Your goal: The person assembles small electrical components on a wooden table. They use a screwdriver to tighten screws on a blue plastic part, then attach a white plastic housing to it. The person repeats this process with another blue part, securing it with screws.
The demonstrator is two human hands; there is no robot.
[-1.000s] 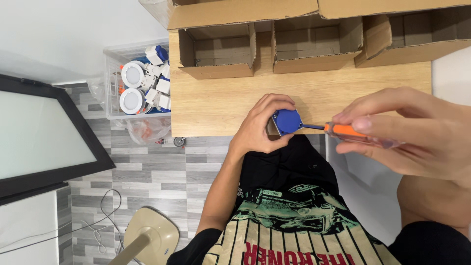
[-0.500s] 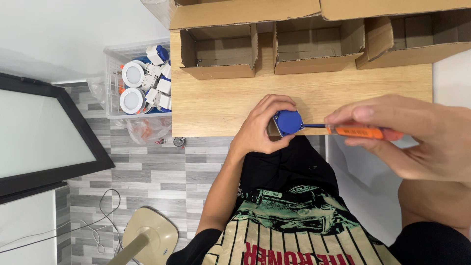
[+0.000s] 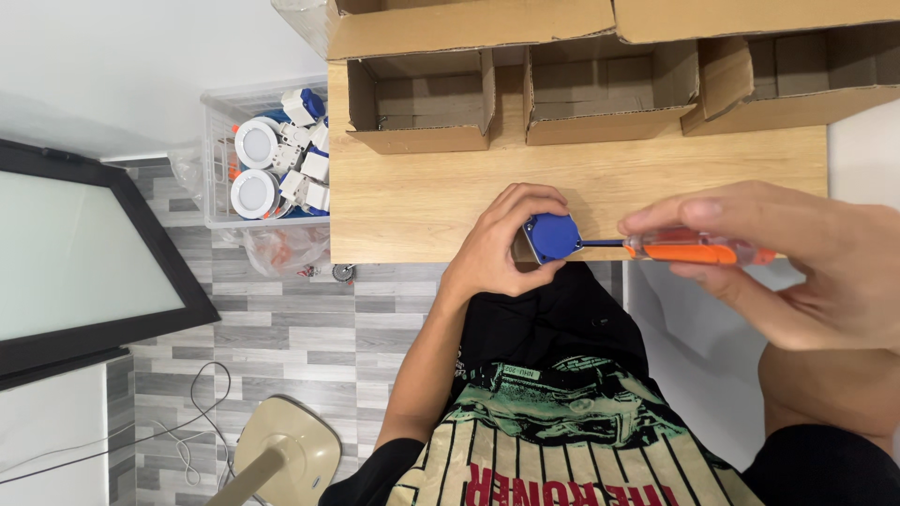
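My left hand (image 3: 502, 245) grips a small blue round-faced part (image 3: 553, 236) at the near edge of the wooden table (image 3: 422, 201). My right hand (image 3: 806, 267) holds a screwdriver (image 3: 694, 249) with an orange and clear handle, pinched between thumb and fingers. The screwdriver's thin shaft points left and its tip meets the right side of the blue part. Both hands hover over my lap, just off the table edge.
Three open cardboard boxes (image 3: 422, 103) stand in a row at the table's far side. A clear plastic bin (image 3: 267, 155) with white round and blue parts sits on the floor to the left. A black-framed panel (image 3: 84, 262) and a beige stand base (image 3: 286, 450) lie on the tiled floor.
My right hand has turned the screwdriver slightly, with the fingers shifting along the handle. The left hand and blue part stay where they were.
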